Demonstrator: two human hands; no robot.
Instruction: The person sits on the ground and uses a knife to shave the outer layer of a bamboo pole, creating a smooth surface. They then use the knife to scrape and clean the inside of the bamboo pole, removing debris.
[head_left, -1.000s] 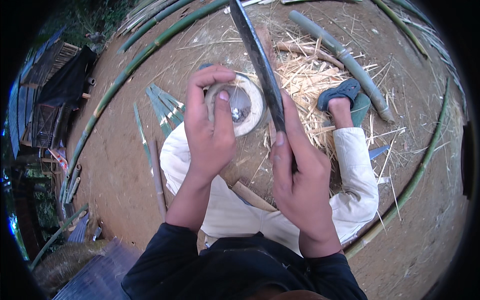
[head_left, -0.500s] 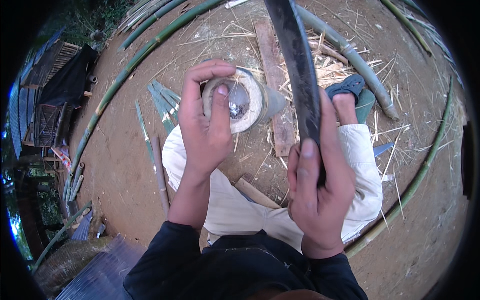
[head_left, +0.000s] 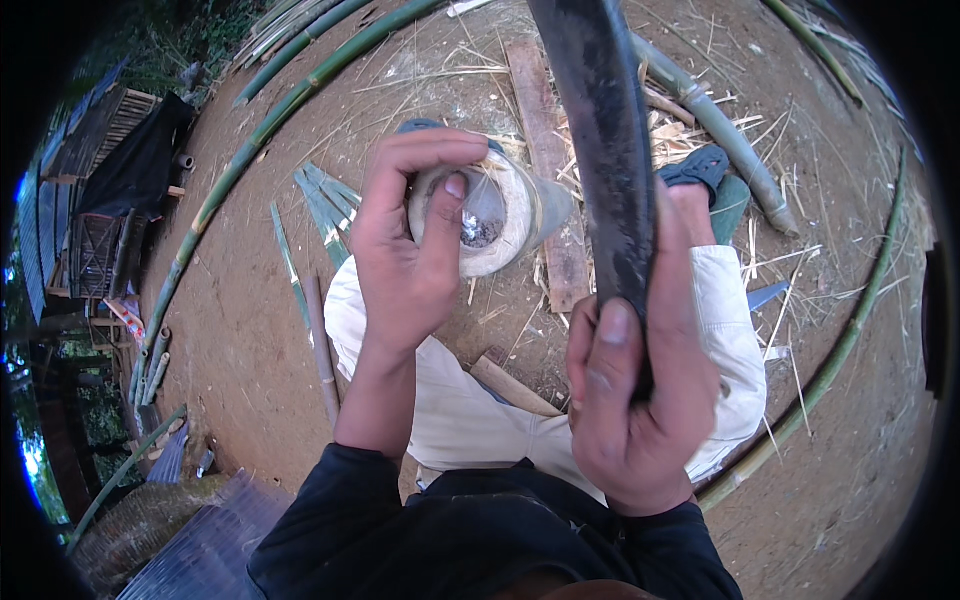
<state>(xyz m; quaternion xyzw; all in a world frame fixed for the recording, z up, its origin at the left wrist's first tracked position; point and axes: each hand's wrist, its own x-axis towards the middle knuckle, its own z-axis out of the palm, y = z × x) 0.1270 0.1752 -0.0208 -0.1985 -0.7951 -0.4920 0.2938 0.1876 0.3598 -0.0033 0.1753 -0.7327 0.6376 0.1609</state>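
Note:
My left hand [head_left: 410, 230] is wrapped round the rim of a thick bamboo tube [head_left: 515, 225], the thumb hooked inside its hollow mouth. The tube's pale cut end faces up at me, and its body runs away toward the ground; dark bits show inside. A machete [head_left: 605, 150] is gripped in my right hand [head_left: 645, 390], its broad dark blade pointing up and away. The handle is mostly hidden in my fist. Blade and bamboo tube are apart, the blade to the right of the tube.
A wooden plank [head_left: 548, 150] lies on the dirt beyond the tube. Wood shavings [head_left: 675, 150] are heaped beside it. Long green bamboo poles [head_left: 265, 130] curve along the left and right. Split bamboo strips [head_left: 325, 210] lie left of the tube. My foot in a dark shoe [head_left: 695, 175] rests at right.
The machete and my right hand have shifted slightly, with the blade now larger in view and farther right. My left hand and the bamboo tube have barely moved.

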